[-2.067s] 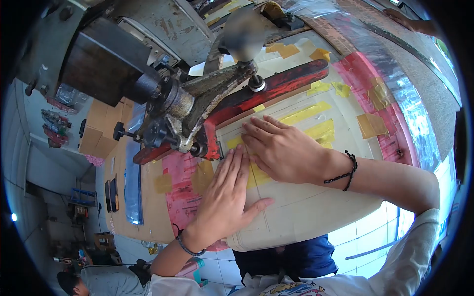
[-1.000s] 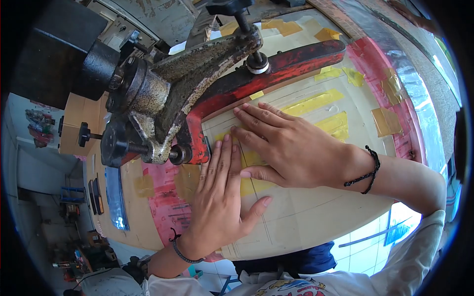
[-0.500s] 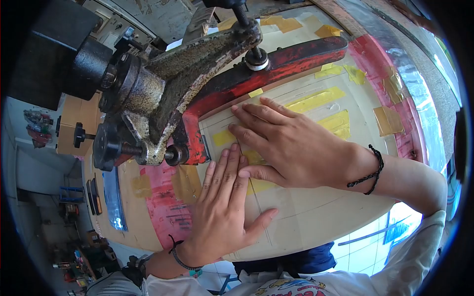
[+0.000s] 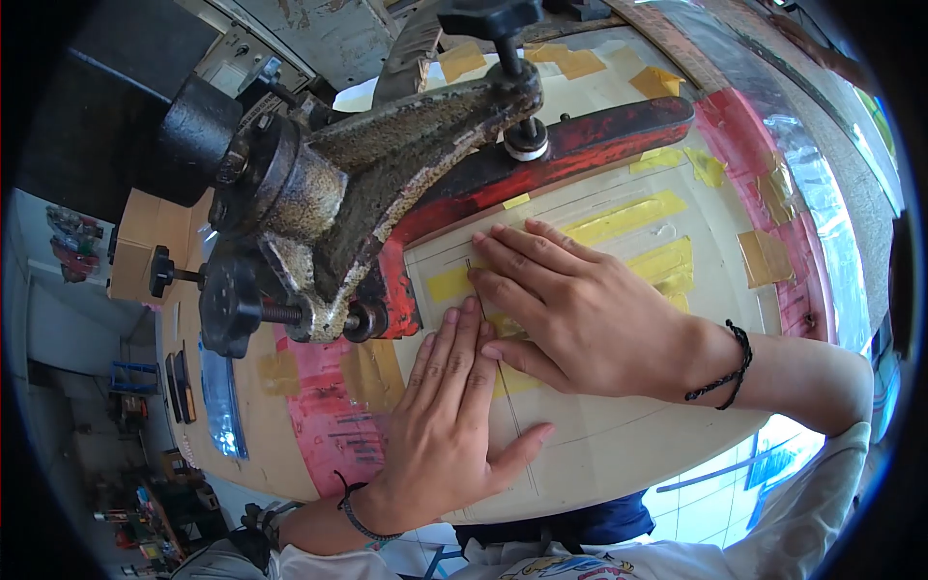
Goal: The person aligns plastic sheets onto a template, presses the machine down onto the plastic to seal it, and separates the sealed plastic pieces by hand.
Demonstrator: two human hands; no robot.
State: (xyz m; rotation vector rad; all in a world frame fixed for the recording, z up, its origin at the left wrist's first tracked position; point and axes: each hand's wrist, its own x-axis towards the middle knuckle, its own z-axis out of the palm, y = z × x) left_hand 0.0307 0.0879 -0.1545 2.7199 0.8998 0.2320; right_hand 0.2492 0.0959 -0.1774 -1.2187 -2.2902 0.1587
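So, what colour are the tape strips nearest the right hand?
The tape strips nearest the right hand are yellow; the head view shows them best.

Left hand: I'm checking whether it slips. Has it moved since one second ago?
Yes: judged against the red bar, the left hand has shifted away from it, down the picture.

Count, by kind. Wearer's hands: 2, left hand [image 4: 449,425] plus right hand [image 4: 594,314]. Bracelets [image 4: 745,360]: 2, one per wrist. Pale curved sheet [image 4: 619,449]: 1. Yellow tape strips [image 4: 628,217]: at least 6; hands cover some. Brown tape patches [image 4: 764,259]: at least 6. Pink-red bands [image 4: 319,411]: 2. Red-and-black angled bar [image 4: 599,146]: 1. Metal bracket [image 4: 425,128]: 1. Black knobs [image 4: 227,307]: at least 3. Small dark strips at far left: number unclear.
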